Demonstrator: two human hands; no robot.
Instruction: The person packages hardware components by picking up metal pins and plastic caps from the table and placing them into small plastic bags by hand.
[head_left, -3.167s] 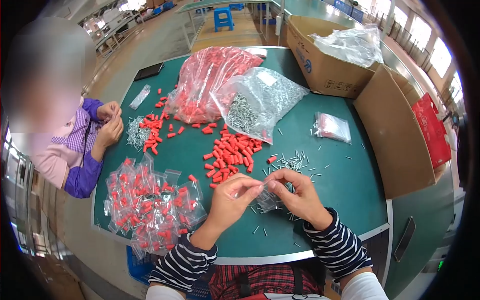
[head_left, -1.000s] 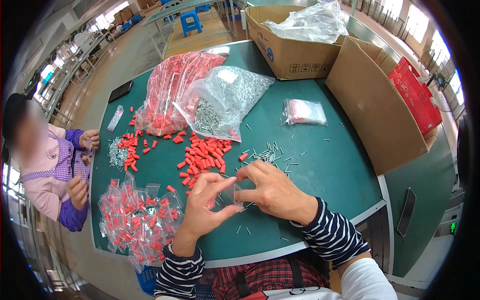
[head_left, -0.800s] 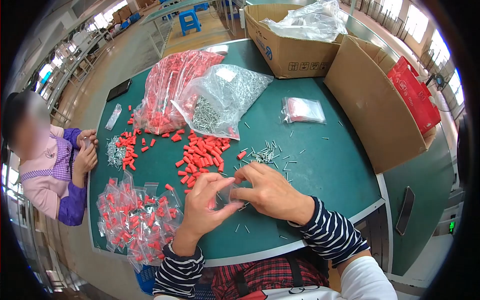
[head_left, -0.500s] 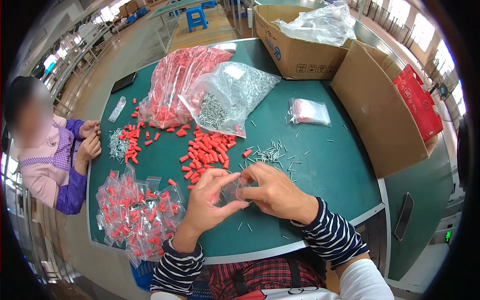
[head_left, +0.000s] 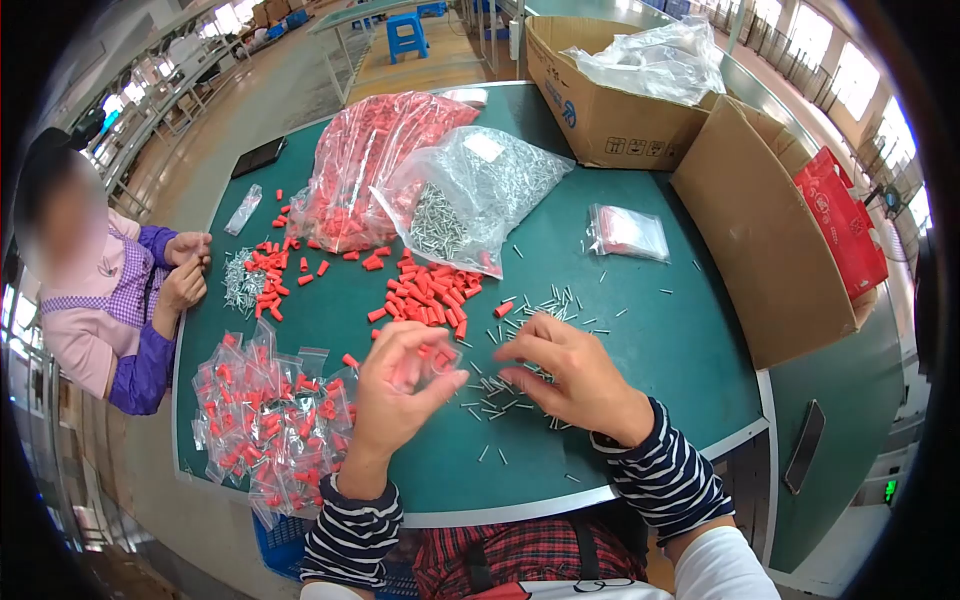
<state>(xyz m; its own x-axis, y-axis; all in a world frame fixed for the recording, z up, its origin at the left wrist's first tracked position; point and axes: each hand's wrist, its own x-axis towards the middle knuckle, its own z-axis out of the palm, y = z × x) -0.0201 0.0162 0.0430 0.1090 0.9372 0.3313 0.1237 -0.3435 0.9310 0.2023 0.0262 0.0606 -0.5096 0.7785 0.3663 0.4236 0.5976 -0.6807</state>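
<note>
My left hand (head_left: 400, 390) is curled around a small clear plastic bag (head_left: 442, 358), its thumb and fingers gripping the film. The bag sits just in front of the pile of red plastic sleeves (head_left: 425, 295). To the right, my right hand (head_left: 570, 380) hovers over loose metal screws (head_left: 492, 400), its index finger and thumb slightly apart. More screws (head_left: 555, 303) lie scattered beyond its knuckles. Near my left wrist is a heap of filled zip bags (head_left: 275, 420) with red sleeves inside.
Large bags of red sleeves (head_left: 365, 150) and screws (head_left: 440, 225) stand at the back. A stack of flat bags (head_left: 628, 233) lies right of them. Cardboard boxes (head_left: 740, 250) line the right side. At the left edge, another person (head_left: 105, 290) handles small parts.
My hands have moved apart. The left keeps the small bag and has shifted slightly left; the right has left the bag and moved over the screws, where more now lie in view.
</note>
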